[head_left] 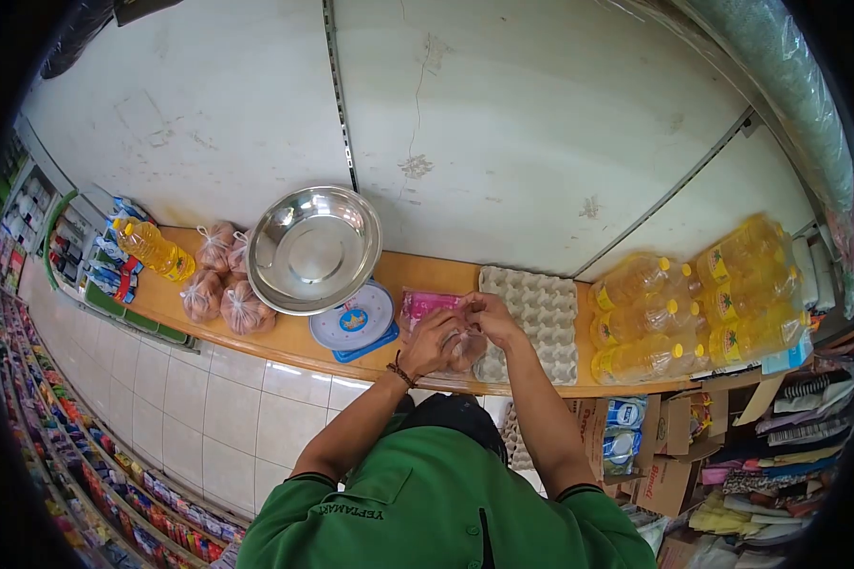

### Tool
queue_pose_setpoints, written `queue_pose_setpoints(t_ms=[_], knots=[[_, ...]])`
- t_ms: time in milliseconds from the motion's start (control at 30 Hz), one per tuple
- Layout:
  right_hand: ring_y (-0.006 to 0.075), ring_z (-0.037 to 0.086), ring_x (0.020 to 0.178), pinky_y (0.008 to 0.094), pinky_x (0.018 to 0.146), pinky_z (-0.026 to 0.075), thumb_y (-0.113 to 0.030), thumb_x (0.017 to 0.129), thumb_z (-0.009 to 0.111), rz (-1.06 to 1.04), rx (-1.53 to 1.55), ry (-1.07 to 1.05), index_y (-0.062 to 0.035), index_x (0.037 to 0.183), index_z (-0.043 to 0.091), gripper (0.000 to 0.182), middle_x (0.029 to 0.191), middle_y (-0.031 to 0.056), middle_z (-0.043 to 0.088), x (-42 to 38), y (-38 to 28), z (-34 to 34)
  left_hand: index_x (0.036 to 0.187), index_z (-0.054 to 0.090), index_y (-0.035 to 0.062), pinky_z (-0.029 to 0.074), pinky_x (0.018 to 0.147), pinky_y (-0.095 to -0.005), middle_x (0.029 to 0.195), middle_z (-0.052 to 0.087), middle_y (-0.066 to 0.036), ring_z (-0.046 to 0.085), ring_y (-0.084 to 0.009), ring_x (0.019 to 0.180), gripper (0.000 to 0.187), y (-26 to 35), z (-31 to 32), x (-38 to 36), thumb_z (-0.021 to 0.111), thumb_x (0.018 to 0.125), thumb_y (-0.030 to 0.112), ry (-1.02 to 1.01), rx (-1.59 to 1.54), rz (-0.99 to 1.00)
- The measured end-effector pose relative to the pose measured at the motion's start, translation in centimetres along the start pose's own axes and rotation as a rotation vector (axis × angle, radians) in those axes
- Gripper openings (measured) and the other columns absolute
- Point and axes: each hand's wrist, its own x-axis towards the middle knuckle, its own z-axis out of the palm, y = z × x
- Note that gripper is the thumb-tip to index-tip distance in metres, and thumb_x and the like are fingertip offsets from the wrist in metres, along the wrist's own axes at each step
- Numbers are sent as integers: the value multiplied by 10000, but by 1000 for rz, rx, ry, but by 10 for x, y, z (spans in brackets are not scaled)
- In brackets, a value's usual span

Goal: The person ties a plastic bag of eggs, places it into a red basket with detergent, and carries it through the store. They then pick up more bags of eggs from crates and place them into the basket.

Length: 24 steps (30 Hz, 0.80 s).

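Bulging roundly, the clear bag [464,359] shows brown eggs [467,347] inside.

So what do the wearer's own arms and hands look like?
Short green sleeves with dark edging; forearms bare. Left hand: no glove, dark beaded-looking bracelet behind it. Right hand: no glove, no bracelet visible.

Egg tray [531,322] blocks right of fingers [438,324]; scale [380,320], basin [313,248] left; passage overhead.

The head view looks forward and down past the green shirt [436,484] at the nearby counter [429,272].
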Motion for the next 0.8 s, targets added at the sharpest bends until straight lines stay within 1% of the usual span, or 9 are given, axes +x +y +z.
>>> queue_pose_setpoints(t_ms=[100, 200, 267, 300, 367, 467, 600, 667, 800], knots=[[119, 617, 677, 245, 591, 485, 140, 826, 576, -100, -65, 87, 0, 981, 665, 227, 819, 53, 671, 9, 9, 0, 1002, 655, 39, 513, 884, -449, 1038, 676, -140, 642, -370, 979, 138, -4, -1, 4, 683, 869, 67, -37, -144, 43], [120, 619, 655, 250, 592, 490, 149, 795, 626, -120, -34, 234, -2, 930, 678, 209, 800, 53, 685, 28, 28, 0, 986, 642, 22, 522, 829, -442, 958, 696, -145, 662, -367, 913, 119, -4, -2, 1, 675, 877, 58, -37, -193, -10], [112, 625, 653, 255, 598, 498, 140, 776, 666, -317, -137, 386, -12, 858, 688, 174, 790, 45, 704, 51, 55, -9, 964, 629, 4, 528, 747, -426, 877, 687, -152, 670, -348, 803, 95, -5, 1, -7, 664, 894, 57, -170, -206, -145], [112, 625, 653, 255, 598, 498, 140, 776, 666, -313, -129, 386, -12, 858, 688, 174, 790, 45, 704, 49, 53, -5, 964, 629, 4, 528, 747, -426, 877, 687, -152, 670, -348, 803, 95, -1, 0, -11, 664, 894, 57, -176, -204, -150], [109, 633, 645, 263, 608, 504, 96, 768, 694, -322, -348, 491, -23, 783, 691, 121, 754, 40, 713, 46, 43, 0, 940, 622, -7, 518, 669, -378, 792, 664, -147, 659, -290, 709, 50, 7, 0, -14, 644, 914, 31, -138, -289, -221], [98, 628, 639, 269, 604, 503, 73, 743, 720, -375, -446, 581, -31, 757, 688, 110, 702, 36, 696, 50, 43, -2, 934, 615, -20, 507, 655, -334, 766, 635, -126, 648, -224, 711, 23, -5, 12, -34, 629, 925, -3, -97, -475, -306], [96, 627, 632, 272, 599, 499, 73, 714, 714, -340, -517, 631, -36, 752, 690, 118, 676, 45, 682, 58, 52, -6, 952, 609, -24, 509, 652, -307, 778, 622, -78, 637, -164, 717, 13, -1, -1, -43, 615, 950, -12, -83, -470, -377], [99, 611, 604, 281, 573, 487, 80, 716, 681, -388, -608, 681, -40, 734, 684, 121, 662, 51, 673, 53, 55, -1, 1010, 598, 3, 527, 735, -246, 968, 655, -46, 637, -85, 835, 39, -7, -2, -52, 560, 1018, 0, -160, -582, -539], [101, 586, 579, 283, 554, 469, 68, 731, 680, -453, -561, 724, -39, 810, 698, 134, 650, 52, 656, 48, 58, -1, 1025, 608, 9, 540, 764, -245, 1008, 674, -46, 646, -81, 874, 33, -19, 2, -49, 577, 1015, 16, -63, -606, -524]])
